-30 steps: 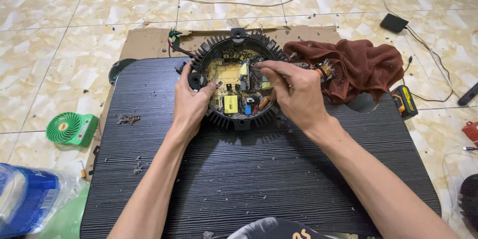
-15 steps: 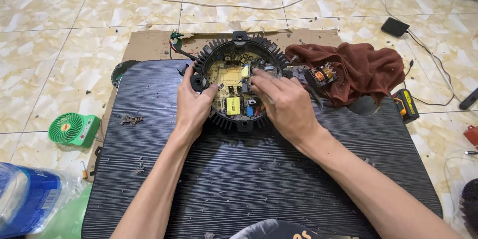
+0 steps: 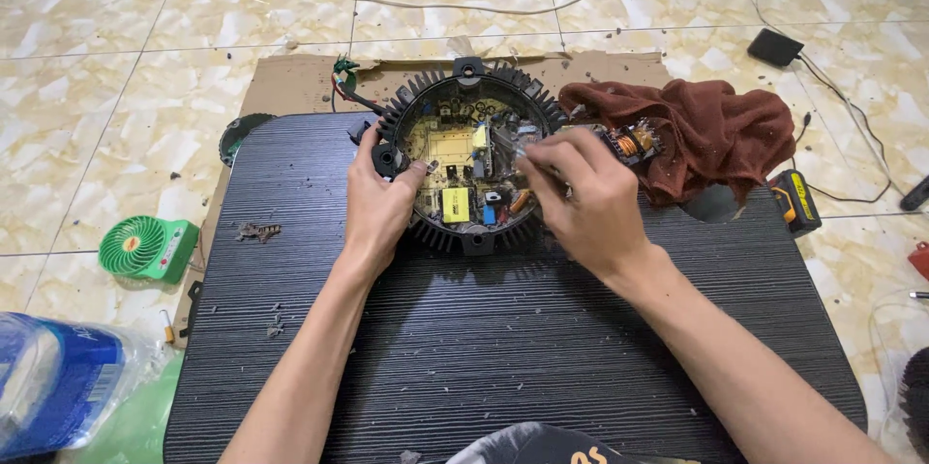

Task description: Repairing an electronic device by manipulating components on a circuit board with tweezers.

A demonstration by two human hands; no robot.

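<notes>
Both forearms reach up from the lower frame; left hand curls, thumb extended, while right hand pinches its fingers together.

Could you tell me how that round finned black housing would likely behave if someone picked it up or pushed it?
The round finned housing looks rigid, probably cast metal, so likely heavy for its size. Lying flat on the ribbed black panel, it seems unlikely to roll or tip. The exposed circuit board inside looks fragile.

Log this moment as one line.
left hand: grips round finned housing rim | right hand: fingers over circuit board | surface: black ribbed panel
</notes>
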